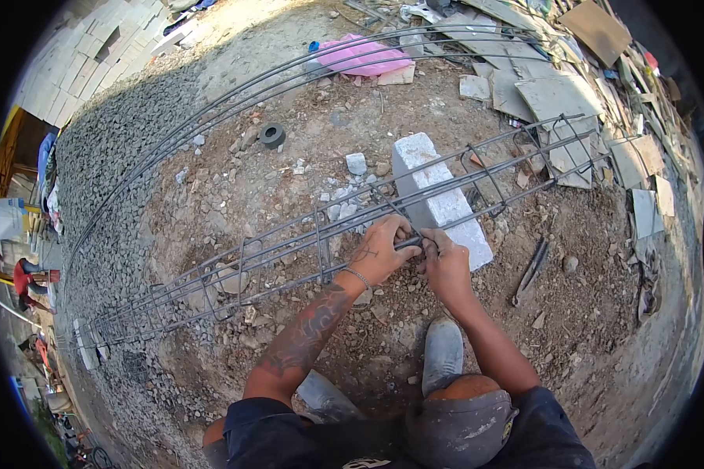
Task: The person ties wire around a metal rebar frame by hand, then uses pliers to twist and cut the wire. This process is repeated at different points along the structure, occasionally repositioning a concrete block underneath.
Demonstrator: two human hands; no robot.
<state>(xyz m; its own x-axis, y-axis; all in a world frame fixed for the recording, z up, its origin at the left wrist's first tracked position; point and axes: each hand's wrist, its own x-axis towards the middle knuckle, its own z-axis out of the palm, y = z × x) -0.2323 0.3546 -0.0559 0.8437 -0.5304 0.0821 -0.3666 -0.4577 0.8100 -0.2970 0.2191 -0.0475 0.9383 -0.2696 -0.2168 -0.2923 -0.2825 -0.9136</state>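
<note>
A long steel rebar cage with stirrups runs diagonally across the ground, its right part lying over a pale concrete block. My left hand is closed round the near lower bar, where a stirrup crosses, just left of the block. Beside it, my right hand pinches at the same joint, fingertips almost touching the left thumb. Whatever is between the right fingers is too small or hidden to make out. A pair of pincers lies on the dirt to the right of my right hand.
Several loose long rebars curve across the far side. Near them are a dark coil and a pink plastic bag. Broken boards litter the right; gravel covers the left. A person in red is far left.
</note>
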